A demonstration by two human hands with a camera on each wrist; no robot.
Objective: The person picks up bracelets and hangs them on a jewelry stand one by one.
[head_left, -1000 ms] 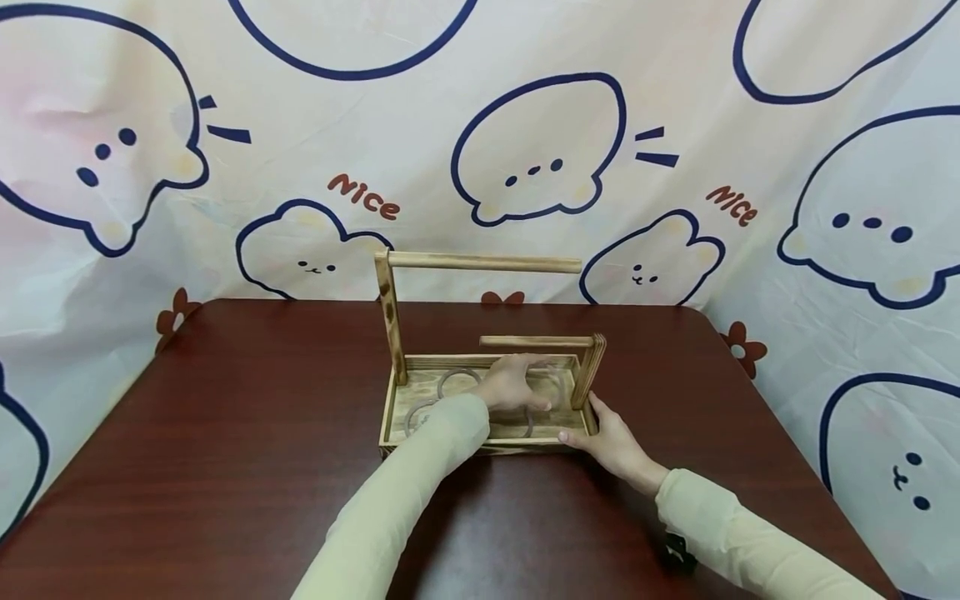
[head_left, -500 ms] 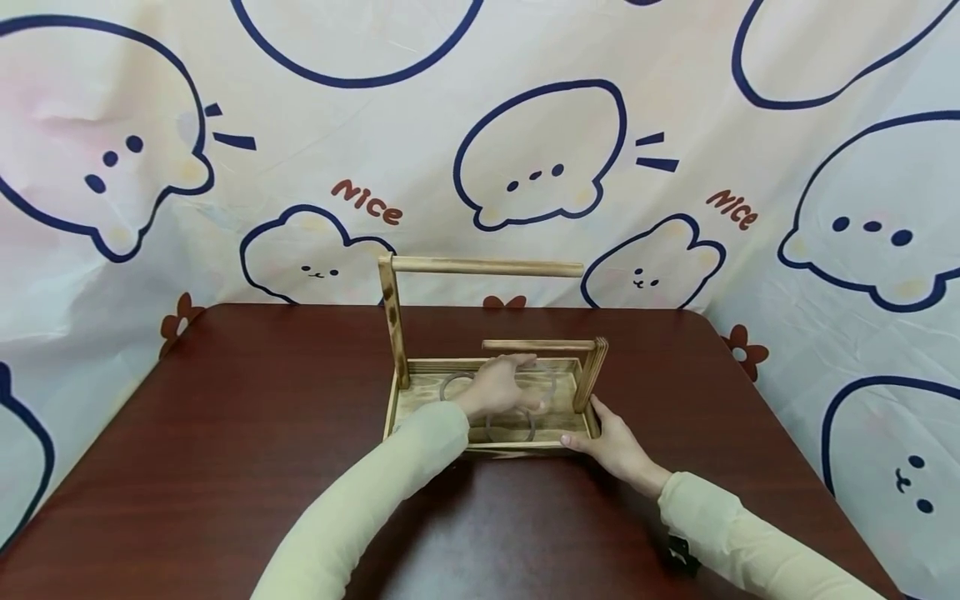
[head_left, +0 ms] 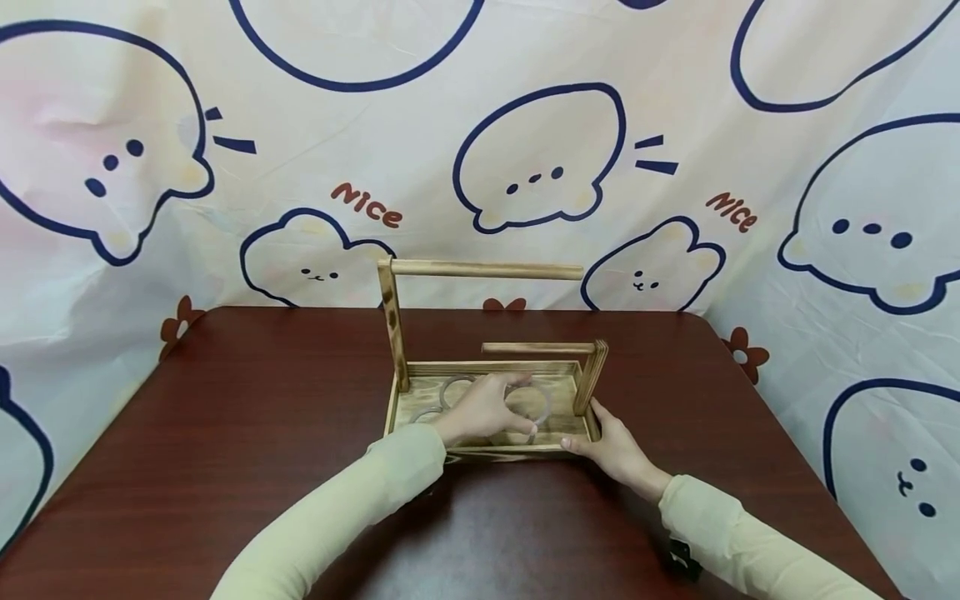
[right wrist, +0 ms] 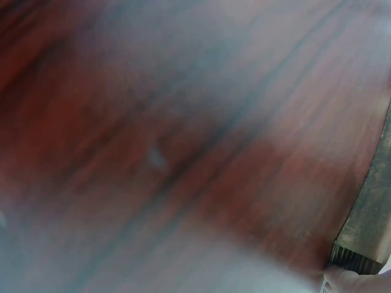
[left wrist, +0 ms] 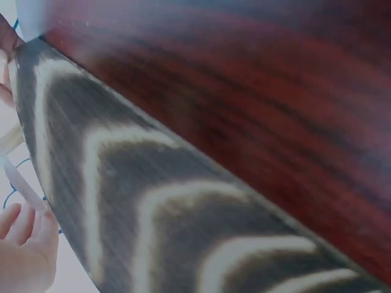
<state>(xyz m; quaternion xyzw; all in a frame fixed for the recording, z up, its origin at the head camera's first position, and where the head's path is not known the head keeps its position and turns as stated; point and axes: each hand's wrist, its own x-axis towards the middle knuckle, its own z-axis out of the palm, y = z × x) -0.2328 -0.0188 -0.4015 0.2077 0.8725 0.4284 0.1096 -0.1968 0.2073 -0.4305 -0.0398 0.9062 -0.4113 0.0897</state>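
A wooden jewelry stand with a shallow tray base sits mid-table. My left hand is over the tray, thumb and fingers pinching a translucent pale bangle. In the left wrist view the left hand has a pale strip of the bangle at its fingertips. Another bangle lies in the tray left of that hand, and one more ring is partly hidden by it. My right hand grips the tray's right front corner, thumb on the front rim.
From the tray's left end rises a tall post carrying a long upper bar. A shorter post at the right end carries a lower bar above the tray's back. Beneath is a dark red-brown table; a printed curtain hangs behind.
My left hand has drawn back toward the front left, and the bangle now shows plainly between its thumb and fingers. The right hand keeps its grip on the tray corner.
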